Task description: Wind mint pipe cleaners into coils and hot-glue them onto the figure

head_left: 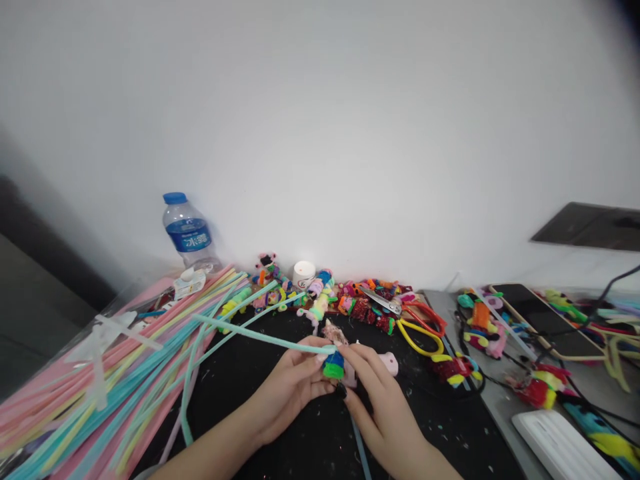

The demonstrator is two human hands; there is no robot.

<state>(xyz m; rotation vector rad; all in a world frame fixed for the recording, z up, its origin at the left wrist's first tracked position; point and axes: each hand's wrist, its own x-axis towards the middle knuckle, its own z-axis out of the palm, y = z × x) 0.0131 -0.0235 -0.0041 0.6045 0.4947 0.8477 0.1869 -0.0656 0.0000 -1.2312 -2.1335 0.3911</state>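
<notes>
My left hand [295, 380] is closed, pinching a long pale turquoise pipe cleaner [265, 340] near its end. The rest of that stem reaches left toward the pile. Between my hands is a small pipe-cleaner figure [333, 365] with bright green and blue bands, and the pipe cleaner's end lies against its top. My right hand [375, 393] is closed around the figure's right side, so part of it is hidden behind the fingers. Pinkish parts show between and beyond the right fingers.
Pastel pipe cleaners [150, 373] are heaped at left, near a water bottle [187, 230]. Along the wall lie several pipe-cleaner figures [320, 300], a white cup [303, 273] and scissors [420, 327]. A phone [545, 320], cables and a white power strip [560, 443] occupy the right.
</notes>
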